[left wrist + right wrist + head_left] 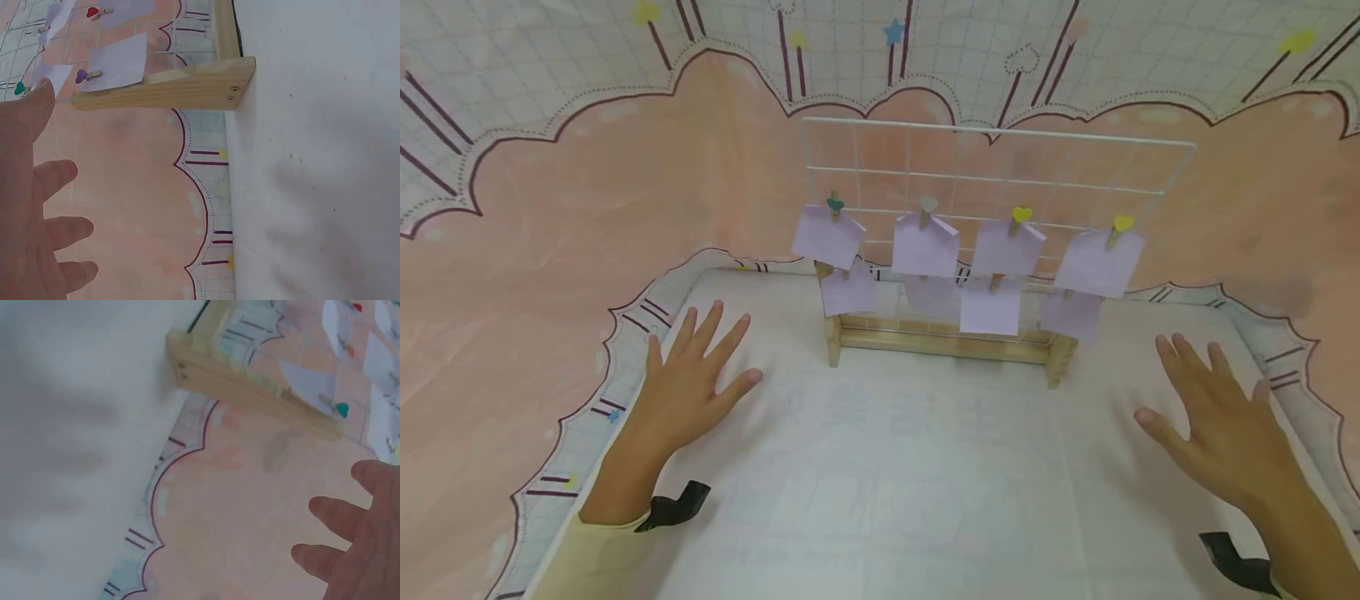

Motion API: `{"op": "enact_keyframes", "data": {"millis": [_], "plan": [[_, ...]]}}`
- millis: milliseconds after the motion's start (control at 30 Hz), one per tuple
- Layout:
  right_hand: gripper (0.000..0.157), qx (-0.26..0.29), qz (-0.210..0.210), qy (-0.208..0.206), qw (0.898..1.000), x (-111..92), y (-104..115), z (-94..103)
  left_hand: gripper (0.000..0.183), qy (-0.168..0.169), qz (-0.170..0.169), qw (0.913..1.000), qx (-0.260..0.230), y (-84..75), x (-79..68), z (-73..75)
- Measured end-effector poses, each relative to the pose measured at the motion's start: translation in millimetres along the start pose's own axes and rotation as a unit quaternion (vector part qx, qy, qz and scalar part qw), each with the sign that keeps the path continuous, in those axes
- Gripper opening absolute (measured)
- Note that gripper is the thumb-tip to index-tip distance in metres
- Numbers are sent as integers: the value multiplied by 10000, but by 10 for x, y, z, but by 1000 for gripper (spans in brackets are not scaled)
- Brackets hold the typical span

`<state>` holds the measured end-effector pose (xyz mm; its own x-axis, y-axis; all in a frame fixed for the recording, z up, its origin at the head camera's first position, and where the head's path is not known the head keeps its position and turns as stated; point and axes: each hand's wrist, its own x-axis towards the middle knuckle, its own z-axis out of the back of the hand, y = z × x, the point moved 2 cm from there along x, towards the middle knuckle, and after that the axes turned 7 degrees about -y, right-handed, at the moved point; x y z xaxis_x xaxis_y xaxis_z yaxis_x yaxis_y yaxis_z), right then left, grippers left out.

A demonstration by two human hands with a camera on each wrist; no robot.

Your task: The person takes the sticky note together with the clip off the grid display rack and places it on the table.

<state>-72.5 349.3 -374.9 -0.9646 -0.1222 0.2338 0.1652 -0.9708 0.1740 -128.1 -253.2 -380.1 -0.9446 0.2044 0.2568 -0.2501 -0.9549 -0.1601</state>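
My left hand (681,400) is held with fingers spread over the left part of the white surface, holding nothing. On the far right my right hand (1228,429) has its fingers apart and is bare of any object. Between and beyond both hands stands a white wire grid rack (1000,177) on a wooden base (943,342). Two rows of pale purple paper notes (927,246) hang on it from small wooden clothespins. Heart shapes top the clips, such as a yellow one (1022,214) and a green one (835,203). Neither hand touches the rack.
A white sheet (880,483) covers the work surface in front of the rack. Behind and around it lies a pink cloth (587,183) with scalloped, star-dotted edging. Dark bands (677,506) sit at both wrists. A wooden foot (169,87) of the rack juts out.
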Motion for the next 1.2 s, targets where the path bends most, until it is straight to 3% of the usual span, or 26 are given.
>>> {"op": "enact_keyframes", "data": {"millis": [167,333,500,767,900,967,1067,1200], "plan": [[87,182,247,32,9995,111,185,33,75,-77,-10,9996,-272,-8,16,6],[75,533,388,16,9978,206,373,73,70,-156,-79,9943,-1048,-19,37,-1],[62,1147,707,-394,9901,334,611,105,64,-237,-53,9814,-1907,-52,92,-8],[44,1944,1179,-987,9688,582,1009,81,53,-768,117,9575,-2777,-159,258,-27],[40,2301,1299,-1033,9589,717,1193,63,50,-793,363,9431,-3210,-247,353,-24],[39,2509,1358,-1048,9527,784,1288,54,50,-766,523,9346,-3435,-285,393,-19],[37,2842,1431,-1133,9412,883,1423,32,50,-692,788,9117,-3973,-335,449,-17],[33,3175,1400,-1247,9295,1017,1610,14,50,-655,1144,8617,-4901,-388,540,-33]]}}
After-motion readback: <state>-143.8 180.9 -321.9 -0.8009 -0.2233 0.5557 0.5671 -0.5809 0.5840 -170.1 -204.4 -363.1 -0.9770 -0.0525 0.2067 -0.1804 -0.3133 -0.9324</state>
